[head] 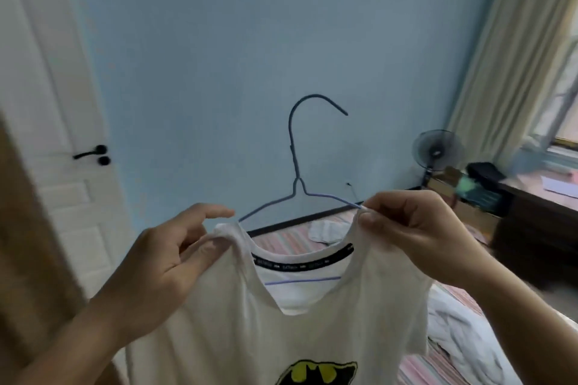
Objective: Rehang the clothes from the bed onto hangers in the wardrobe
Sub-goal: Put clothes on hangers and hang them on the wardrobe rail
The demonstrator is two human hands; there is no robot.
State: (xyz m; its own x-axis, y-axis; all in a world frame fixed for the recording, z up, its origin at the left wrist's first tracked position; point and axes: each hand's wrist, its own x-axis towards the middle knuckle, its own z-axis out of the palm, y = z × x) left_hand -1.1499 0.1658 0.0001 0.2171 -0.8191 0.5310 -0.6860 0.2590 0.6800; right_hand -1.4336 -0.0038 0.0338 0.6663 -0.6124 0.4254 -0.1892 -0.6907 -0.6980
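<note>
I am pinching the white T-shirt (312,337) at both shoulders, left hand (162,262) at nine o'clock, right hand (416,228) at three clamping cloth and wire hanger (295,166), whose left arm is poking out bare beside my left fingers (215,213).

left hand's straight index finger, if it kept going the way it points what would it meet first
Probably the hanger: the left hand's index finger points right, toward the wire's left arm just above the t-shirt shoulder. Depth is unclear, so it may pass in front of it.
</note>
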